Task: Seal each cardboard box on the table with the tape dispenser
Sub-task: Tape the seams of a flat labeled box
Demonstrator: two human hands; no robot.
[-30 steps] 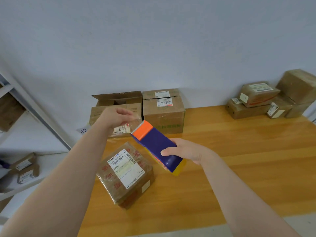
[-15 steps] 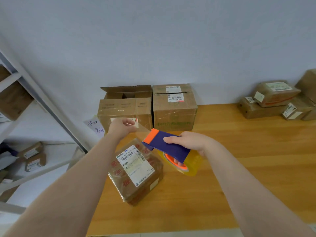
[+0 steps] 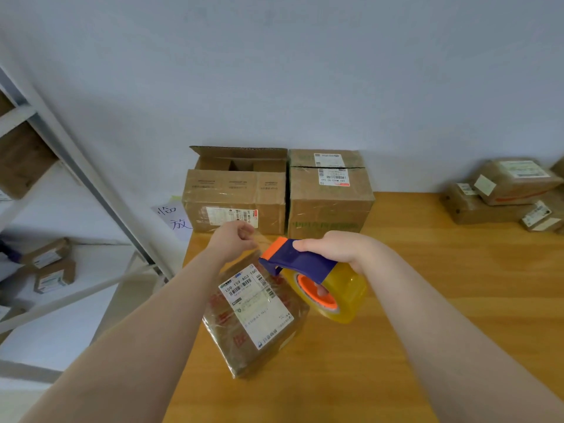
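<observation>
Bare wooden table lay open across the right and lower centre of the frame, up to the stacked parcels at the right edge. The taped parcel filled the table's left part. Over its far end, the left hand pinched tape drawn from the tape dispenser gripped by the right hand. Behind, an open cardboard box and a closed cardboard box stood touching, blocking the back. A slanted shelf frame barred the left.

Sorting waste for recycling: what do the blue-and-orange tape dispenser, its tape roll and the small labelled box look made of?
Blue-and-orange tape dispenser: apparently hard plastic, smooth, even matte colour. Yellowish tape roll: thin plastic film, glossy and see-through. Small brown labelled box: cardboard, probably wrapped in clear tape, given its shiny wrinkles.
</observation>
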